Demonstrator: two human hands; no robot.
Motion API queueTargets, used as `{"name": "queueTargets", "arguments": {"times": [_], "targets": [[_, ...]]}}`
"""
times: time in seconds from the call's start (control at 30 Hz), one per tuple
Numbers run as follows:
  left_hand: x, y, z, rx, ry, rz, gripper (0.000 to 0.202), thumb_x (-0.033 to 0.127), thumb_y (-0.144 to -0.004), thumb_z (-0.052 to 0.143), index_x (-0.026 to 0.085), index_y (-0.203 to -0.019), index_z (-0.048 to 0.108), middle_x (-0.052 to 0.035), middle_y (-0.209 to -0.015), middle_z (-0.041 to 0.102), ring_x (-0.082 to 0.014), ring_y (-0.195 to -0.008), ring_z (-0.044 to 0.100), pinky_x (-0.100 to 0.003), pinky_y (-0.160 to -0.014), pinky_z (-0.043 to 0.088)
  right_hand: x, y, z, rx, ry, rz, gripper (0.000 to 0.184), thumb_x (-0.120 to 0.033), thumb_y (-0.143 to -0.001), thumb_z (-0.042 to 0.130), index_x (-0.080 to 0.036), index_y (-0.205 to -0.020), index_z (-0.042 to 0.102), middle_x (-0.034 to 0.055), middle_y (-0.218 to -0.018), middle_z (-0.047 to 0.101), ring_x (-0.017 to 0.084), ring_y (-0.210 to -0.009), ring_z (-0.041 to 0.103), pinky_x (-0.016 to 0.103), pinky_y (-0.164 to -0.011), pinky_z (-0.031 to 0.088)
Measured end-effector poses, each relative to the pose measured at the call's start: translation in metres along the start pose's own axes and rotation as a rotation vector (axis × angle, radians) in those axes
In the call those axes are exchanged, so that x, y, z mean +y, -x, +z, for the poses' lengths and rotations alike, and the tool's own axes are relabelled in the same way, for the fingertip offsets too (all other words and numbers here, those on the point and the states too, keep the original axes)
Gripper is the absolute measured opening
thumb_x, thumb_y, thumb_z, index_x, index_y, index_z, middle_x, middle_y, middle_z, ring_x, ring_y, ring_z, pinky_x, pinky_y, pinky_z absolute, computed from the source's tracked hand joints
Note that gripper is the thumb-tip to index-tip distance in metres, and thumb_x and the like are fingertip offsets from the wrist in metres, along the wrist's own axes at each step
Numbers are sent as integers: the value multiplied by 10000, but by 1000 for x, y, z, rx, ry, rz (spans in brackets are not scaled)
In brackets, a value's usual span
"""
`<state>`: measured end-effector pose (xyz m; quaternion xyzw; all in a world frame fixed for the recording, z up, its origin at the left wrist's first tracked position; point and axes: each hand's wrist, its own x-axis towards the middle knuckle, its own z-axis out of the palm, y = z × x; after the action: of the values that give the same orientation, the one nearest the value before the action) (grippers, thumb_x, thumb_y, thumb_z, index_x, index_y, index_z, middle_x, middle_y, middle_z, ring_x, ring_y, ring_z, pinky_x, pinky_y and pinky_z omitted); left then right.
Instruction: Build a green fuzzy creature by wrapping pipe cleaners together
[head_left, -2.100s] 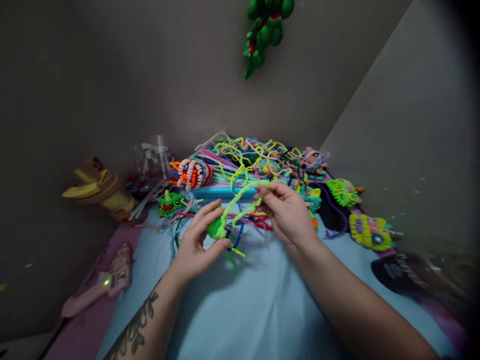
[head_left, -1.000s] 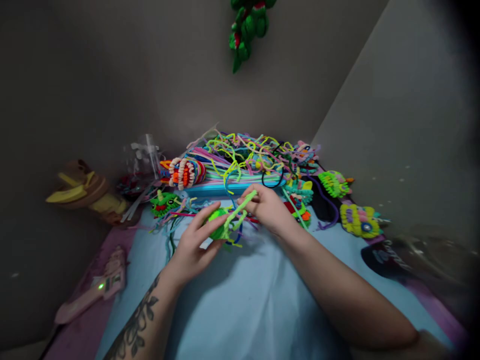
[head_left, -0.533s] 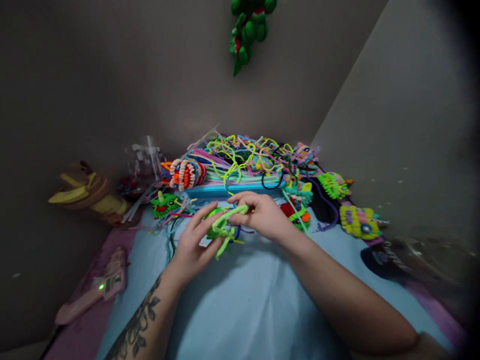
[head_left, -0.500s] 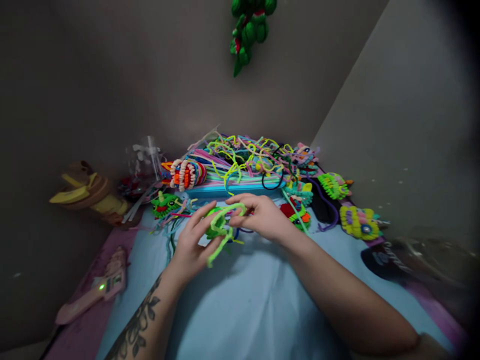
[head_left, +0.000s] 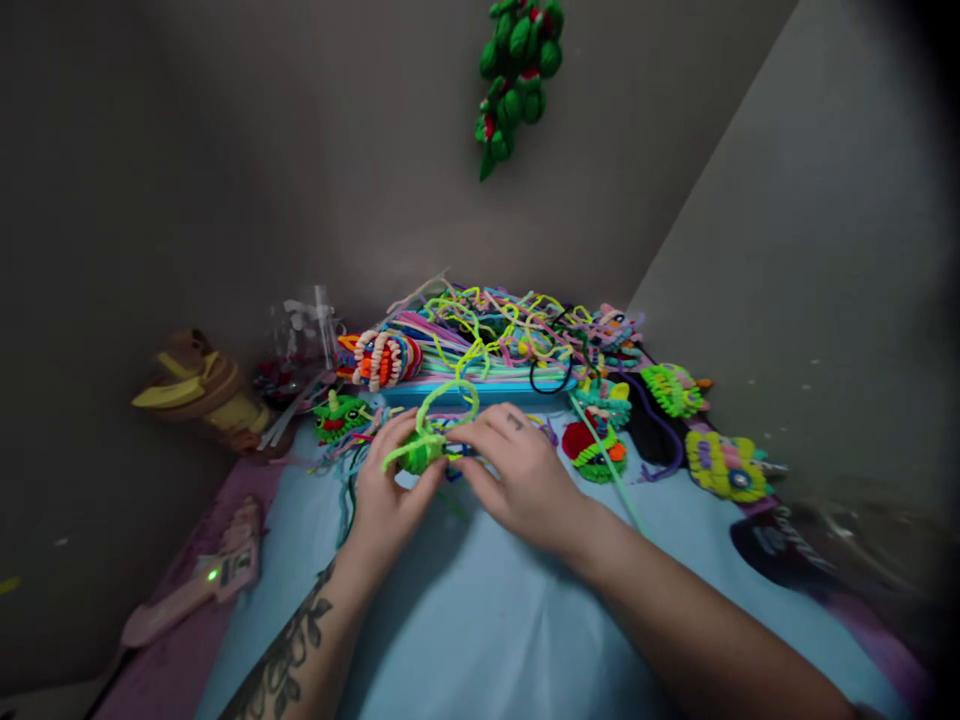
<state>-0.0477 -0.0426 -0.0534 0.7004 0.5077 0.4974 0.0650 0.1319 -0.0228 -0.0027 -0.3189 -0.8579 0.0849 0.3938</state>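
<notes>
My left hand [head_left: 392, 500] is wrapped round a small lime-green pipe-cleaner piece [head_left: 420, 455]. From its top a green pipe-cleaner loop [head_left: 448, 385] stands up, and a free end sticks out to the left over my fingers. My right hand [head_left: 517, 475] pinches at the right side of the same piece, beside some dark blue bits. Its fingertips hide just what is between them. Both hands are held above the light blue cloth [head_left: 517, 620].
Behind my hands a blue tray [head_left: 480, 396] holds a tangle of coloured pipe cleaners [head_left: 495, 330]. Pipe-cleaner figures lie around it, including a yellow one [head_left: 726, 465] at right. A pink glue gun [head_left: 199, 590] with a green light lies left; a dark cap [head_left: 780, 540] lies right.
The green loop, earlier held between both hands, now stands upright above the piece. My right hand has come down to its right side. The whole view has shifted slightly.
</notes>
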Motion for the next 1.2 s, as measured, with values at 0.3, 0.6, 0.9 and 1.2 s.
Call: {"name": "queueTargets", "arguments": {"times": [0.3,0.6,0.9,1.2], "targets": [[3,4,0,-85,-47,13,426,226,-819,589,210,-1232,487,-129,-1284,552,-255,-1214,523,-450,-1014,432,3,8,17,-36,108,-155,212,-117,-872,447,-177,-895,649,86,-830,631,209,-803,535,332,-714,450],[-13,0,-3,3,3,-166,385,242,-779,599,202,-1159,552,-102,-1229,605,-267,-1184,542,-473,-1022,418,-8,9,26,-92,-226,-442,232,-45,-819,441,-167,-940,598,91,-993,630,185,-1009,558,327,-932,470],[-2,1,-1,-22,27,-104,383,222,-786,594,211,-1165,540,-109,-1251,585,-257,-1220,518,-455,-1011,435,4,13,32,-54,23,-165,231,-76,-862,469,-174,-983,641,107,-932,645,211,-888,566,352,-795,509],[-9,-1,-5,49,-18,-242,392,306,-773,660,211,-1142,568,-90,-1214,607,-261,-1161,552,-437,-998,437,-30,7,6,-362,-394,-500,275,-47,-838,359,-176,-857,602,81,-935,664,144,-935,608,233,-866,500]]}}
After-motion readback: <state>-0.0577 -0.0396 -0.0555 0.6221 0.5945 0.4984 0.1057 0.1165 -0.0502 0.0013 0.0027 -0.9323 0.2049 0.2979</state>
